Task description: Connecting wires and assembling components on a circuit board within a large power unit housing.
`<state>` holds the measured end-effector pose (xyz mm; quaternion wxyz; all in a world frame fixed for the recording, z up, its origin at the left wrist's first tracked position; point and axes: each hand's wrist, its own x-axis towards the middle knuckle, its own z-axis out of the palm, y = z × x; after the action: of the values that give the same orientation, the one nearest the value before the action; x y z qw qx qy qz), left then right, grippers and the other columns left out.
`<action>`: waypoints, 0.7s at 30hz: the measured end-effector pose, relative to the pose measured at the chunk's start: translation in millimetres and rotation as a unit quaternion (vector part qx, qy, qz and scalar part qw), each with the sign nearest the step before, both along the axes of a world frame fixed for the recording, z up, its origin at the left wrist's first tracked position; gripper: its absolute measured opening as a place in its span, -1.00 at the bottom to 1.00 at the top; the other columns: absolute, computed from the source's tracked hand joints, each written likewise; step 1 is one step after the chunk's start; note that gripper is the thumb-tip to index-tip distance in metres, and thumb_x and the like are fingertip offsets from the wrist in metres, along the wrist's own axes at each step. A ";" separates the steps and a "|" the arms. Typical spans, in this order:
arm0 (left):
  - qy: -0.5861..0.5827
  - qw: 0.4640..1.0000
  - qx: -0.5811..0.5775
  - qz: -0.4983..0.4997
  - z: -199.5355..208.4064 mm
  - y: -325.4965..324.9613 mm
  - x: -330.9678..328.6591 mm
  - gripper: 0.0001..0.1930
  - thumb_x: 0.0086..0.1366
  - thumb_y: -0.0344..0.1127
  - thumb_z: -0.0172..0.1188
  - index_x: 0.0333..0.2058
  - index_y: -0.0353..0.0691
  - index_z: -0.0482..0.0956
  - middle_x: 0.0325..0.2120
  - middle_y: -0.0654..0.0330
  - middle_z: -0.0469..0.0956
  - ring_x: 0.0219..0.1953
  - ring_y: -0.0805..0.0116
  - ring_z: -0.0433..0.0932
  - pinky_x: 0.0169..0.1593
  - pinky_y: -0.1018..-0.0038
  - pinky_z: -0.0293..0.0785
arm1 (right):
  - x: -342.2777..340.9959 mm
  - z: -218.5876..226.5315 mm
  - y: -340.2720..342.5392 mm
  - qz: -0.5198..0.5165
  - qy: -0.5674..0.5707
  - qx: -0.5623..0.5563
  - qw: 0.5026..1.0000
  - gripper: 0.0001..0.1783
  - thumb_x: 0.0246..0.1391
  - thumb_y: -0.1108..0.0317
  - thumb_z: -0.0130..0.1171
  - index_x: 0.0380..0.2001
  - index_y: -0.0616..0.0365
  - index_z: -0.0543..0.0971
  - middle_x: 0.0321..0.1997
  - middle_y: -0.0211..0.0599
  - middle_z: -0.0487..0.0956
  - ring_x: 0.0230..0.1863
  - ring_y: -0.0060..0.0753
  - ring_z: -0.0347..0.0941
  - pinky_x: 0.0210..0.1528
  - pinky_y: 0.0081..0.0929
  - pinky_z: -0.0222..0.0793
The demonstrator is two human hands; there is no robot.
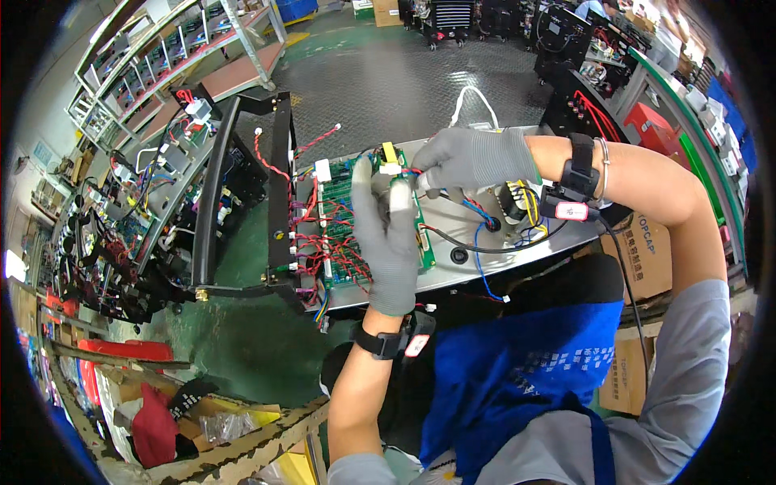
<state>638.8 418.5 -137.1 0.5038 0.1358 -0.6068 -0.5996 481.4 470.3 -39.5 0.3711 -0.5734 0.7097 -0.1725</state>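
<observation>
A green circuit board [337,212], crowded with red wires on its left side, lies on a silver metal chassis plate [443,217]. My left hand [386,250], in a grey glove, rests over the board with its fingers stretched out and apart. At the board's far right corner, my gloved right hand [478,158] has its fingers curled around thin red and blue wires [413,171]. These run toward a white connector beside a yellow component [389,153]. The right fingertips are partly hidden, as is the board under my left hand.
A black frame with a curved handle [212,194] stands left of the board. A coil with yellow wires [515,200] sits on the plate's right side. Cardboard boxes [647,255] stand at right, a worn wooden crate [234,453] at lower left. Racks of boards [162,69] stand far left.
</observation>
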 end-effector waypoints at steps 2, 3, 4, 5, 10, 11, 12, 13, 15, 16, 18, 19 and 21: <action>0.020 0.999 0.037 -0.009 3.9 -5.0 0.5 -0.56 0.35 -0.34 0.01 0.16 -0.33 0.24 -0.18 0.17 0.46 -0.26 0.52 0.46 -0.24 0.59 0.44 | 8.1 0.0 -1.5 0.026 0.054 -0.015 0.998 -0.77 0.08 0.41 0.02 -0.22 0.21 0.59 -0.51 -0.37 0.56 -0.57 -0.60 0.41 -0.52 -0.53 0.34; -0.002 0.999 0.054 -0.005 -0.6 -10.6 -0.3 -0.63 0.35 -0.32 0.02 0.08 -0.33 0.34 -0.28 0.21 0.48 -0.33 0.56 0.45 -0.30 0.62 0.42 | 11.2 2.4 -3.2 0.027 0.055 -0.014 0.998 -0.77 0.08 0.41 0.02 -0.22 0.21 0.59 -0.51 -0.37 0.56 -0.57 -0.60 0.41 -0.52 -0.53 0.34; -0.024 0.997 0.071 -0.002 -3.3 -13.7 -0.6 -0.69 0.36 -0.30 0.03 0.00 -0.33 0.44 -0.37 0.26 0.50 -0.40 0.60 0.45 -0.35 0.65 0.40 | 13.8 5.7 -4.5 0.036 0.071 -0.037 0.996 -0.77 0.09 0.42 0.01 -0.23 0.22 0.59 -0.50 -0.37 0.56 -0.56 -0.59 0.42 -0.50 -0.52 0.35; -0.024 0.997 0.072 -0.002 -1.4 -13.2 -0.4 -0.69 0.36 -0.30 0.03 0.00 -0.33 0.44 -0.37 0.26 0.50 -0.40 0.60 0.45 -0.35 0.65 0.40 | 16.0 8.0 -5.7 0.045 0.086 -0.061 0.993 -0.77 0.09 0.42 0.00 -0.24 0.23 0.59 -0.50 -0.37 0.56 -0.55 -0.57 0.43 -0.48 -0.51 0.36; -0.009 0.992 0.128 0.007 0.4 -14.0 -2.2 -0.78 0.30 -0.34 0.08 -0.15 -0.32 0.55 -0.46 0.30 0.51 -0.50 0.63 0.42 -0.43 0.67 0.38 | -11.0 -14.4 -33.8 0.077 0.127 -0.162 0.976 -0.76 0.04 0.42 0.00 -0.27 0.25 0.59 -0.47 -0.29 0.56 -0.51 -0.54 0.45 -0.45 -0.51 0.38; -0.009 0.991 0.130 0.008 -6.7 -15.9 -4.1 -0.78 0.30 -0.34 0.08 -0.15 -0.32 0.55 -0.46 0.30 0.51 -0.50 0.63 0.42 -0.43 0.67 0.38 | -18.6 -18.4 -42.4 0.028 0.111 -0.134 0.984 -0.76 0.01 0.43 0.01 -0.28 0.26 0.59 -0.46 -0.25 0.56 -0.50 -0.51 0.46 -0.43 -0.49 0.39; -0.069 0.996 0.043 0.033 -17.1 -16.7 -9.2 -0.77 0.27 -0.34 0.11 -0.15 -0.32 0.55 -0.43 0.26 0.54 -0.47 0.59 0.46 -0.40 0.63 0.40 | -25.0 -16.2 -47.2 0.026 0.114 -0.133 0.984 -0.76 0.01 0.43 0.01 -0.28 0.26 0.59 -0.46 -0.25 0.56 -0.50 -0.51 0.46 -0.43 -0.49 0.39; -0.128 0.989 -0.045 0.058 -28.3 -16.7 -15.0 -0.77 0.25 -0.35 0.13 -0.15 -0.32 0.54 -0.41 0.22 0.57 -0.45 0.55 0.49 -0.37 0.60 0.42 | -31.9 -13.5 -52.3 0.034 0.187 -0.105 0.976 -0.77 -0.01 0.42 0.02 -0.31 0.26 0.59 -0.45 -0.21 0.56 -0.47 -0.43 0.48 -0.41 -0.44 0.40; -0.242 0.943 -0.222 0.046 -36.2 -0.4 -15.4 -0.70 0.16 -0.30 0.18 -0.13 -0.27 0.53 -0.22 0.01 0.57 -0.24 0.19 0.56 -0.20 0.34 0.47 | -61.8 -22.8 -74.1 0.045 0.257 -0.080 0.962 -0.78 -0.03 0.41 0.04 -0.33 0.26 0.60 -0.43 -0.17 0.57 -0.45 -0.36 0.50 -0.39 -0.39 0.41; -0.278 0.912 -0.298 0.054 -31.3 11.0 -19.9 -0.65 0.16 -0.22 0.18 -0.11 -0.25 0.52 -0.16 0.00 0.54 -0.17 0.13 0.52 -0.13 0.29 0.43 | -90.1 -39.4 -84.1 0.153 0.314 -0.130 0.928 -0.76 -0.10 0.38 0.09 -0.33 0.20 0.61 -0.43 -0.17 0.58 -0.44 -0.25 0.49 -0.39 -0.33 0.40; -0.320 0.871 -0.367 0.067 -36.7 25.1 -26.3 -0.60 0.15 -0.13 0.18 -0.09 -0.23 0.51 -0.10 -0.01 0.50 -0.11 0.07 0.48 -0.06 0.24 0.40 | -98.9 -53.9 -100.2 0.265 0.358 -0.178 0.877 -0.74 -0.16 0.34 0.14 -0.33 0.15 0.63 -0.42 -0.17 0.60 -0.42 -0.14 0.48 -0.40 -0.27 0.39; -0.327 0.846 -0.413 0.085 -41.6 30.0 -28.8 -0.53 0.09 -0.05 0.19 -0.09 -0.22 0.49 -0.07 0.01 0.46 -0.04 0.08 0.41 -0.01 0.21 0.33 | -90.5 -57.9 -111.6 0.304 0.417 -0.115 0.849 -0.73 -0.19 0.33 0.15 -0.34 0.16 0.63 -0.43 -0.15 0.59 -0.43 -0.13 0.47 -0.41 -0.23 0.37; -0.338 0.814 -0.459 0.109 -49.6 32.0 -30.2 -0.46 0.03 0.04 0.19 -0.10 -0.22 0.46 -0.03 0.04 0.42 0.03 0.10 0.33 0.04 0.19 0.26 | -72.7 -59.6 -127.1 0.343 0.471 -0.059 0.811 -0.71 -0.22 0.33 0.15 -0.35 0.18 0.63 -0.44 -0.12 0.58 -0.44 -0.11 0.47 -0.42 -0.19 0.35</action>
<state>608.6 450.5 -186.7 0.3325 0.1480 -0.9251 -0.1088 408.7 343.1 -99.1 -0.0081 -0.8115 0.5431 0.2155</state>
